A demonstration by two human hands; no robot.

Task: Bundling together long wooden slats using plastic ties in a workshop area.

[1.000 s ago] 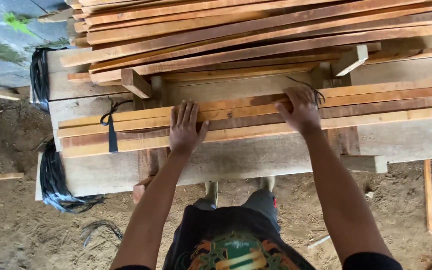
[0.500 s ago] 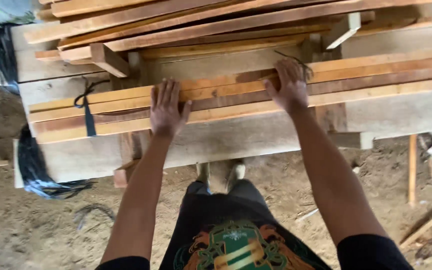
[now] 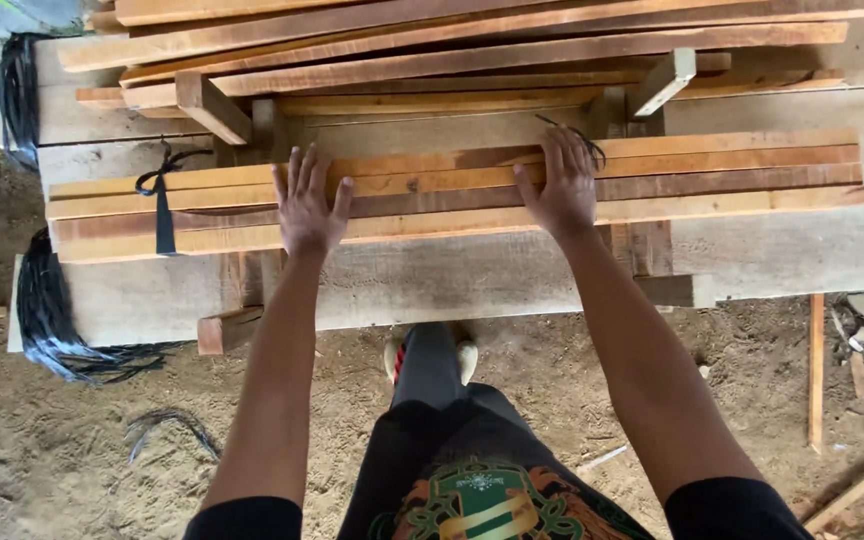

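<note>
A bundle of long reddish-brown wooden slats lies across a wide pale plank. My left hand rests flat on top of the bundle left of its middle, with the fingers spread. Farther right, my right hand presses on the same slats, thumb out, and its fingertips reach the bundle's far edge beside a loose black strap end. A black strap is tied around the bundle near its left end. Neither hand holds anything.
A taller stack of slats sits behind on short wooden cross blocks. Coils of black strapping hang at the left end. Below is a dirt floor with a thin slat and stones at the right.
Both hands have stayed on the bundle, and my left hand has slid a little farther across the slats. The view has shifted, so the planks sit higher and more to the left.
</note>
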